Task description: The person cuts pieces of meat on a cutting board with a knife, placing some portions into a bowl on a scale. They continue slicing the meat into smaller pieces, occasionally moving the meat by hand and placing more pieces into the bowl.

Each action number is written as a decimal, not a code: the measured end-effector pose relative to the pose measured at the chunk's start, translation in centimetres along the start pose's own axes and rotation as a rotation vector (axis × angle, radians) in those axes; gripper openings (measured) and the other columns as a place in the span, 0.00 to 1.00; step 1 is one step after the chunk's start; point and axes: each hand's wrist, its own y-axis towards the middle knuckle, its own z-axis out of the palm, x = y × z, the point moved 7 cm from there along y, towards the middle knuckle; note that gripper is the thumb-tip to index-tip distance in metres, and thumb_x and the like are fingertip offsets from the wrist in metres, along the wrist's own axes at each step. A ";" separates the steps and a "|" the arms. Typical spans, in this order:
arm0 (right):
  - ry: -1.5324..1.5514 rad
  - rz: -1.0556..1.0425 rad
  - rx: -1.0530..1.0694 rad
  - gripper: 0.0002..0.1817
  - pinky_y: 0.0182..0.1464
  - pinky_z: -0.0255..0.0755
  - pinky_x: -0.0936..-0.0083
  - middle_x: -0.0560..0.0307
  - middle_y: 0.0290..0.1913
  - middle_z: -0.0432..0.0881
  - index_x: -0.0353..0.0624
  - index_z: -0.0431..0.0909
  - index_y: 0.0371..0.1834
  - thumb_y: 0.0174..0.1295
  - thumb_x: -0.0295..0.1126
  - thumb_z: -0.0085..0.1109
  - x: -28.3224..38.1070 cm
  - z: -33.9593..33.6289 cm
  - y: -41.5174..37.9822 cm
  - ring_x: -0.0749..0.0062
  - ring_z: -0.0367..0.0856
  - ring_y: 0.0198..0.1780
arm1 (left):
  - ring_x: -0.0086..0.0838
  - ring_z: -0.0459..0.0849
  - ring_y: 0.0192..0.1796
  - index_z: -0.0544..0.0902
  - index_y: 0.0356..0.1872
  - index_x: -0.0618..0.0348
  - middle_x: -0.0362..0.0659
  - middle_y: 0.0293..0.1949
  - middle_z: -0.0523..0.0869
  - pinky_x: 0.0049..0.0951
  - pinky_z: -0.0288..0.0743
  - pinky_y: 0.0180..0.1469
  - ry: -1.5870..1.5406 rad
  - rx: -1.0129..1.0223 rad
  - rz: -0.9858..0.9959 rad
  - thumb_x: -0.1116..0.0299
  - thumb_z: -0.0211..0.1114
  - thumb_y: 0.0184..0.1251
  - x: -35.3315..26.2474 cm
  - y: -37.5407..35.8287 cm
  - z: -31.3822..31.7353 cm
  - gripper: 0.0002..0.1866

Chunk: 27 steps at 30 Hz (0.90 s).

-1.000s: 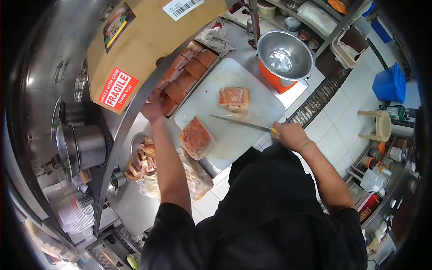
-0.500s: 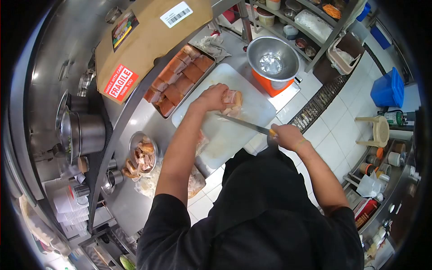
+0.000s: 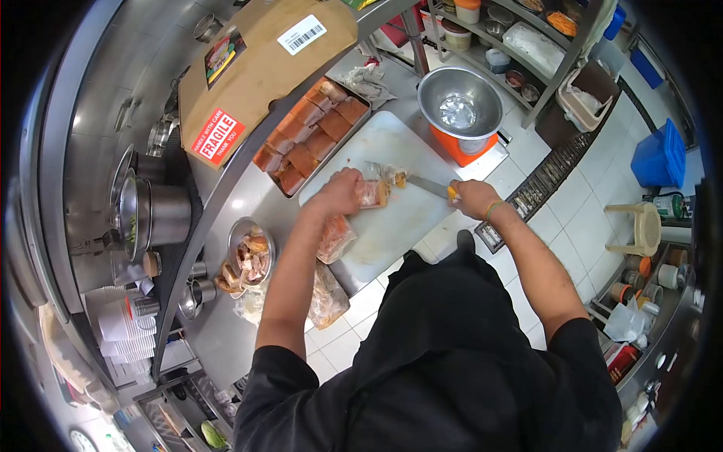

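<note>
My left hand (image 3: pixel 340 194) is closed round a pale pink piece of meat (image 3: pixel 373 193) on the white cutting board (image 3: pixel 407 226). In my right hand (image 3: pixel 476 200) is a knife (image 3: pixel 429 186) with a yellow-orange handle. Its blade points left across the board, its tip at a small cut piece of meat (image 3: pixel 394 176) just beyond the larger one. Beside my left wrist lies another slab of meat (image 3: pixel 336 239), which looks wrapped in clear plastic. A metal tray (image 3: pixel 292 191) filled with reddish-brown meat blocks stands along the board's far left side.
A large steel bowl (image 3: pixel 482 105) sits on an orange base (image 3: pixel 461 149) past the board's right end. Left of my forearm are a bowl of meat chunks (image 3: pixel 252 256) and a plastic-wrapped bundle (image 3: pixel 327 297). A cardboard box (image 3: pixel 263 68) rests on the shelf above.
My left hand has shifted toward the near left of the board with the larger piece. The knife blade has swung to the small piece, which now lies apart. The view has shifted slightly.
</note>
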 end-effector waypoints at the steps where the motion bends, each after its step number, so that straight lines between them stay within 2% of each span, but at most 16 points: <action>1: -0.004 0.003 -0.006 0.21 0.55 0.81 0.50 0.41 0.47 0.90 0.43 0.80 0.57 0.72 0.47 0.66 0.2 -0.2 0.1 0.43 0.89 0.53 | 0.53 0.80 0.66 0.78 0.64 0.62 0.57 0.64 0.80 0.44 0.75 0.71 -0.014 -0.025 -0.026 0.60 0.83 0.45 -0.2 -0.2 0.5 0.41; 3: -0.013 0.004 -0.011 0.21 0.55 0.81 0.50 0.43 0.48 0.90 0.43 0.81 0.56 0.72 0.48 0.66 0.6 -0.4 0.1 0.44 0.89 0.54 | 0.55 0.80 0.67 0.78 0.63 0.62 0.57 0.65 0.79 0.46 0.75 0.72 -0.047 -0.072 -0.084 0.55 0.84 0.46 -0.6 -0.8 1.6 0.42; 6: -0.002 -0.008 -0.033 0.20 0.54 0.82 0.50 0.43 0.46 0.90 0.43 0.80 0.55 0.72 0.47 0.66 1.1 -0.5 -0.2 0.44 0.89 0.52 | 0.55 0.81 0.68 0.76 0.64 0.67 0.59 0.67 0.79 0.46 0.76 0.71 -0.116 -0.010 -0.222 0.41 0.82 0.49 -3.6 -1.5 0.3 0.48; 9: -0.007 -0.006 -0.055 0.19 0.53 0.82 0.50 0.43 0.44 0.90 0.43 0.80 0.55 0.72 0.46 0.66 1.5 -0.6 -0.9 0.44 0.90 0.50 | 0.55 0.82 0.69 0.74 0.66 0.71 0.62 0.69 0.77 0.46 0.77 0.71 -0.073 0.001 -0.348 0.30 0.76 0.51 -2.4 0.7 0.8 0.55; 12: -0.021 -0.016 -0.086 0.19 0.51 0.82 0.50 0.43 0.42 0.90 0.43 0.80 0.55 0.72 0.46 0.67 1.9 -1.0 -1.4 0.43 0.90 0.49 | 0.54 0.84 0.68 0.74 0.67 0.73 0.64 0.67 0.79 0.44 0.78 0.69 -0.127 0.003 -0.392 0.27 0.74 0.52 -1.2 1.5 1.2 0.57; 15: -0.026 0.001 -0.093 0.19 0.50 0.82 0.50 0.43 0.42 0.90 0.43 0.80 0.55 0.72 0.45 0.67 2.1 -1.3 -1.5 0.44 0.90 0.48 | 0.53 0.86 0.66 0.74 0.67 0.72 0.62 0.62 0.85 0.42 0.79 0.67 -0.340 -0.092 -0.492 0.26 0.76 0.51 0.6 1.7 1.6 0.58; 18: -0.043 -0.021 -0.127 0.19 0.49 0.82 0.49 0.44 0.41 0.90 0.43 0.80 0.55 0.72 0.45 0.67 2.4 -1.6 -1.6 0.44 0.90 0.47 | 0.46 0.90 0.54 0.81 0.60 0.70 0.57 0.54 0.89 0.40 0.82 0.57 -0.409 -0.250 -0.313 0.32 0.77 0.57 2.8 3.2 2.9 0.47; 21: -0.076 0.002 -0.134 0.17 0.48 0.82 0.49 0.44 0.41 0.90 0.44 0.80 0.54 0.72 0.44 0.66 2.9 -2.0 -1.8 0.45 0.91 0.46 | 0.38 0.88 0.45 0.87 0.48 0.66 0.50 0.48 0.91 0.38 0.81 0.50 -0.727 0.000 -0.405 0.44 0.74 0.69 3.7 3.5 4.2 0.29; 24: -0.133 0.006 -0.179 0.15 0.47 0.83 0.50 0.45 0.40 0.90 0.44 0.80 0.52 0.73 0.42 0.64 2.9 -2.5 -1.8 0.46 0.91 0.46 | 0.32 0.84 0.42 0.89 0.38 0.63 0.46 0.43 0.90 0.35 0.78 0.46 -0.652 -0.108 -0.388 0.54 0.67 0.78 3.2 3.3 3.5 0.19; 27: -0.173 0.037 -0.269 0.13 0.47 0.83 0.51 0.46 0.40 0.91 0.43 0.80 0.51 0.73 0.40 0.63 2.3 -3.3 -1.7 0.47 0.92 0.45 | 0.28 0.84 0.45 0.88 0.43 0.62 0.40 0.43 0.90 0.32 0.78 0.51 -0.685 -0.515 -0.264 0.57 0.62 0.83 2.9 2.8 1.8 0.17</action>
